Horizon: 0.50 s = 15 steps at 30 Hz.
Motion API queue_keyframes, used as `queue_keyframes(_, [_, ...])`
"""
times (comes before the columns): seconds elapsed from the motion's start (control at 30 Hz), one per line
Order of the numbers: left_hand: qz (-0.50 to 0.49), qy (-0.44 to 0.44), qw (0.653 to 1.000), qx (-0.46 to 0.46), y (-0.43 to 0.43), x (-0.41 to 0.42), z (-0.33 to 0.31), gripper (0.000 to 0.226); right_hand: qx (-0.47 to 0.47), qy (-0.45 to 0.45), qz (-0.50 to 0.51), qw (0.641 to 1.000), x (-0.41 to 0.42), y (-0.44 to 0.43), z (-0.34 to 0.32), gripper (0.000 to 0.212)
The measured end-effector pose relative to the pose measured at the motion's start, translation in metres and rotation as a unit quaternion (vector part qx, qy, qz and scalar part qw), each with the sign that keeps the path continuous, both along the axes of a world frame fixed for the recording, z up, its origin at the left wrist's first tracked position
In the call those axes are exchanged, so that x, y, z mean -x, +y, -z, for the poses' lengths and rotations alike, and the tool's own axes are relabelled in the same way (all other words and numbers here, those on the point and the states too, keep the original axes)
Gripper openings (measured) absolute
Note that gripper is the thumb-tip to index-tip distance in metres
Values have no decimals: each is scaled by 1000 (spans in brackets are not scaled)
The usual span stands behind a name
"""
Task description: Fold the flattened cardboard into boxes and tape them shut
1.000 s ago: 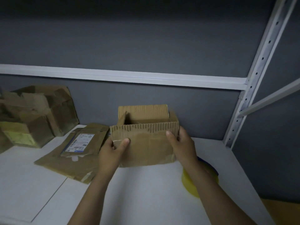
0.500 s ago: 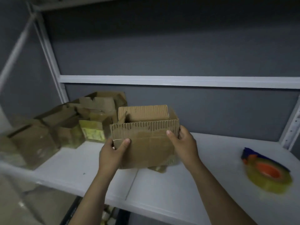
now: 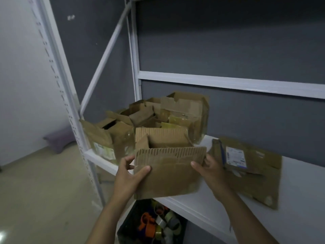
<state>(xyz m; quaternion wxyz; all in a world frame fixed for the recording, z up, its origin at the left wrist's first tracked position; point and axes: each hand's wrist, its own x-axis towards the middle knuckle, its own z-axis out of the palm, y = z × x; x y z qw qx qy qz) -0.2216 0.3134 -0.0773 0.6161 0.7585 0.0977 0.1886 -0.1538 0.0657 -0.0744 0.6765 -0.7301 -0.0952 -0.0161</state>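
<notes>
— Cardboard box (image 3: 167, 175) up in both hands, top flaps open, at the front edge of the white shelf (image 3: 299, 217).
— Left hand (image 3: 128, 175) gripping the left corner, thumb across the front, fingers (image 3: 125, 161) curled round the side. Right hand (image 3: 212, 173) gripping the right edge likewise.
— Flattened cardboard (image 3: 253, 173) lying just right of it; heap of folded boxes (image 3: 158, 117) behind, at the shelf's left end.
— Below, tape rolls (image 3: 158, 224) in a dark bin.

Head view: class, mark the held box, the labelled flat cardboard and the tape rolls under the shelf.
held box (image 3: 168, 176), head view, front wall.
labelled flat cardboard (image 3: 260, 175), head view, brown face near its middle.
tape rolls (image 3: 174, 224), head view, one grey roll.
</notes>
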Motion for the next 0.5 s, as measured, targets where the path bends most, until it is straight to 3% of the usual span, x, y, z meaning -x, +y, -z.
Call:
queue_keyframes(0.07, [-8, 8, 1000, 1, 21, -4, 5, 78, 9, 13, -21, 1000, -23, 25, 9, 23])
queue_keyframes(0.2, [-49, 21, 997, -56, 66, -21, 16, 119, 9, 41, -74, 996, -69, 74, 17, 28])
queue_keyframes(0.37, [-38, 58, 991, -116, 98, -38, 31, 125, 16, 49, -138, 989, -123, 110, 29, 28])
queue_keyframes(0.5, [-16, 67, 989, -134, 113, -50, 36, 116, 106, -29, -72, 991, -144, 130, 21, 15])
